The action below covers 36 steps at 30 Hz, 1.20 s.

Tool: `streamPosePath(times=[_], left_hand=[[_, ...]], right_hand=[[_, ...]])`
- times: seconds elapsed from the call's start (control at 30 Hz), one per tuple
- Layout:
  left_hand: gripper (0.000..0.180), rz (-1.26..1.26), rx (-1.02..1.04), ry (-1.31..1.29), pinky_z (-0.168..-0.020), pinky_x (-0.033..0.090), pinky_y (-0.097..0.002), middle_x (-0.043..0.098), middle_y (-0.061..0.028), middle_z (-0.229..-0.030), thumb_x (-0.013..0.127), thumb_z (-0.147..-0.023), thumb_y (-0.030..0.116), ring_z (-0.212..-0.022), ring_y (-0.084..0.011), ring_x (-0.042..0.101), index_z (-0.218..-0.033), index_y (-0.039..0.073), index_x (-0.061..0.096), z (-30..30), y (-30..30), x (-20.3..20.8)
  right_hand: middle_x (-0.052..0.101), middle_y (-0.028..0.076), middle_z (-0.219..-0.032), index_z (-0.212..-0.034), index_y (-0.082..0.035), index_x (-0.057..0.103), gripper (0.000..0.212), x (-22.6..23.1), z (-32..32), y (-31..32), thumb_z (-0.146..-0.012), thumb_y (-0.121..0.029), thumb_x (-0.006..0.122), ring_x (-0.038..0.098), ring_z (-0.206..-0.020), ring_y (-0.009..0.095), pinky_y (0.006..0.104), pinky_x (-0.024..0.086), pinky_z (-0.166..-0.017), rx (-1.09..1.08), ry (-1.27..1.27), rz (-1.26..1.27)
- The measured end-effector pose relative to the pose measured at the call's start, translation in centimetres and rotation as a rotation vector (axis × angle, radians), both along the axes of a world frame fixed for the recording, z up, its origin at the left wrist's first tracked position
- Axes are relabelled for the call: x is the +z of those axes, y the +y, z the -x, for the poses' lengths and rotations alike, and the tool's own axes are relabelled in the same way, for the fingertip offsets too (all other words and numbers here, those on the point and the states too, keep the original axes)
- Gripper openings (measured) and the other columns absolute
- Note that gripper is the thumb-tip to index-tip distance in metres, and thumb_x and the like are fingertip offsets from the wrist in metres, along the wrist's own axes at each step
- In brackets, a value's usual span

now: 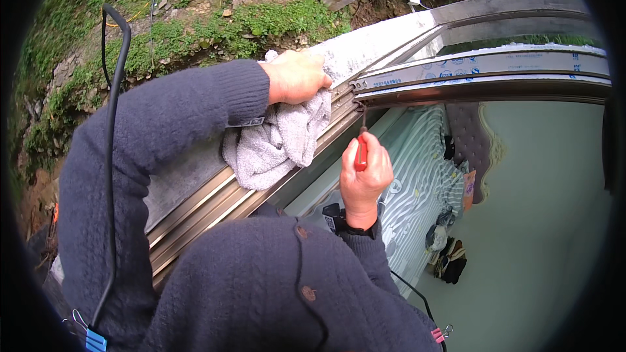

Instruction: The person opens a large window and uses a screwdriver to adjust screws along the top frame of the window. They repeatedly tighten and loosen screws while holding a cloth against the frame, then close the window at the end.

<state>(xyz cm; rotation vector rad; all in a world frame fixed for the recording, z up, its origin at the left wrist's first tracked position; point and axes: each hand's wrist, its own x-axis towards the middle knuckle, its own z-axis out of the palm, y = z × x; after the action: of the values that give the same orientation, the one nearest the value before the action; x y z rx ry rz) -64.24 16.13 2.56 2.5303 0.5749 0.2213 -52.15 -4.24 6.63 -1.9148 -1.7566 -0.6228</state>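
Observation:
My right hand [366, 179] grips the red handle of a screwdriver [360, 154]. Its shaft points up to the lower corner of a window sash [456, 68] with blue-printed protective film. Whether the tip touches the frame is too small to tell. Over the metal window track [195, 212] lies a crumpled grey towel [277, 140]. My left hand [297, 78] is closed on the towel's upper end, close to the sash corner, with its fingertips partly hidden.
Outside, a grassy, stony slope [241, 26] lies beyond the pale sill [375, 42]. Indoors, below the window, are a striped bed cover [417, 163], a padded headboard [468, 137] and a dark bundle [450, 261]. A black cable [112, 156] runs past my left arm, with a blue clip [96, 340].

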Motion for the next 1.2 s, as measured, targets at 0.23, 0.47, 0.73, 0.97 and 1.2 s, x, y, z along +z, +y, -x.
streamPosePath(times=[0.23, 0.47, 0.73, 0.97, 1.2], left_hand=[[0.035, 0.003, -0.003, 0.052, -0.091, 0.049, -0.0429, 0.056, -0.0148, -0.113, 0.053, -0.091, 0.021, -0.113, -0.0338, 0.056, -0.121, 0.027, 0.069, -0.1, -0.1, 0.5], [0.034, -0.044, -0.014, 0.045, -0.091, 0.049, -0.0448, 0.055, -0.0176, -0.115, 0.053, -0.091, 0.020, -0.114, -0.0346, 0.055, -0.120, 0.024, 0.069, -0.2, -0.1, 0.4], [0.034, -0.038, -0.010, 0.033, -0.091, 0.049, -0.0439, 0.056, -0.0180, -0.114, 0.053, -0.091, 0.019, -0.113, -0.0350, 0.056, -0.120, 0.024, 0.070, -0.2, 0.0, 0.1], [0.029, -0.019, -0.002, -0.061, -0.082, 0.050, -0.0441, 0.058, -0.0139, -0.105, 0.055, -0.091, 0.019, -0.103, -0.0339, 0.059, -0.115, 0.020, 0.071, 0.0, 0.5, -0.2], [0.019, -0.036, -0.074, -0.359, -0.080, 0.052, -0.0444, 0.064, -0.0110, -0.099, 0.066, -0.085, 0.018, -0.096, -0.0339, 0.064, -0.104, 0.014, 0.068, 0.5, 0.3, 3.7]], right_hand=[[0.064, 0.011, -0.078, -0.098, -0.002, 0.065, 0.021, -0.8, -0.3, 2.1, -0.079, -0.008, 0.073, 0.062, -0.070, 0.031, 0.0401, 0.051, -0.065, -0.001, 0.008, -0.040], [0.066, 0.013, -0.079, -0.094, 0.002, 0.065, 0.019, 1.7, 0.5, -0.1, -0.076, -0.002, 0.071, 0.063, -0.068, 0.032, 0.0379, 0.052, -0.063, 0.042, 0.185, -0.115], [0.067, 0.014, -0.081, -0.096, 0.001, 0.066, 0.020, 0.5, -0.5, 0.6, -0.077, -0.003, 0.072, 0.063, -0.068, 0.032, 0.0393, 0.052, -0.063, 0.012, 0.132, -0.074], [0.066, 0.013, -0.080, -0.097, 0.001, 0.065, 0.022, 2.1, -0.3, -1.8, -0.075, 0.002, 0.071, 0.061, -0.065, 0.030, 0.0372, 0.050, -0.061, 0.090, 0.263, -0.161], [0.061, 0.010, -0.075, -0.101, -0.002, 0.068, 0.030, 1.4, 0.5, -4.1, -0.072, 0.003, 0.073, 0.060, -0.060, 0.023, 0.0316, 0.049, -0.056, 0.159, 0.438, -0.160]])
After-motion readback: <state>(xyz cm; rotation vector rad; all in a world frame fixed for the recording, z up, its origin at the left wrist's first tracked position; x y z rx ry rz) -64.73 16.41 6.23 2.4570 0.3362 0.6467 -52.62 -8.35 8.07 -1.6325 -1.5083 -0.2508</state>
